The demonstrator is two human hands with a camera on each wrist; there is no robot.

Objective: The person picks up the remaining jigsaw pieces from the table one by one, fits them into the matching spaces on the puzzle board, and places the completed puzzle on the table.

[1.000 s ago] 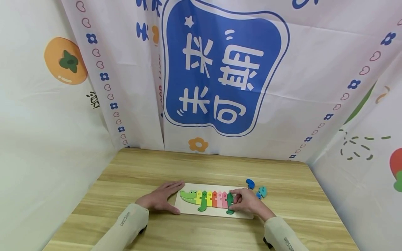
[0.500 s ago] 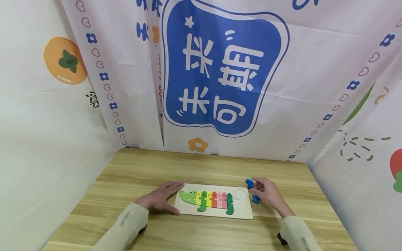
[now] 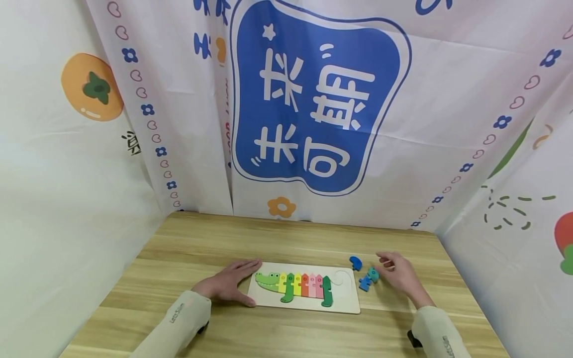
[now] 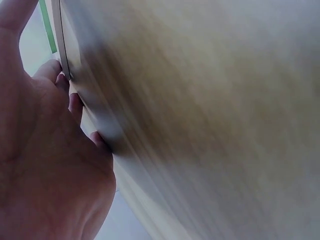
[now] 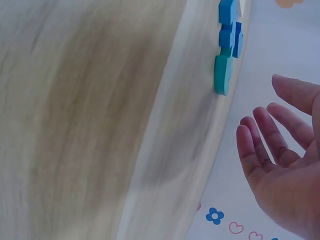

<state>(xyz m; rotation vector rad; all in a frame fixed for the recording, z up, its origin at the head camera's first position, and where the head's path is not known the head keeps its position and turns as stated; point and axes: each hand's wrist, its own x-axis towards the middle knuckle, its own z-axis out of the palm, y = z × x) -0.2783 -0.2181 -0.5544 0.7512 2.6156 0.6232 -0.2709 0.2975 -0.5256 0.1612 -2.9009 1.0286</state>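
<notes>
A pale wooden puzzle board (image 3: 345,299) lies on the table, bearing a green crocodile head (image 3: 267,281), a row of coloured body pieces and a dark green leg piece (image 3: 328,294). At the board's left end rests my left hand (image 3: 227,283), thumb and fingers spread across its corners. My right hand (image 3: 399,272) hovers just right of a teal puzzle piece (image 3: 373,273), fingers apart and holding nothing. Against the teal piece lies a blue piece (image 3: 364,284); a darker blue curved piece (image 3: 355,263) lies behind them. In the right wrist view, the hand (image 5: 285,145) is empty.
The wood-grain table (image 3: 286,333) reaches back to a printed white cloth (image 3: 197,149). More printed cloth hangs on the left and right sides. A curled outline shows on the board's bare right end.
My right hand has let go of the dark green leg piece on the board and moved right, passing over the loose blue and teal pieces. My left hand has stayed put.
</notes>
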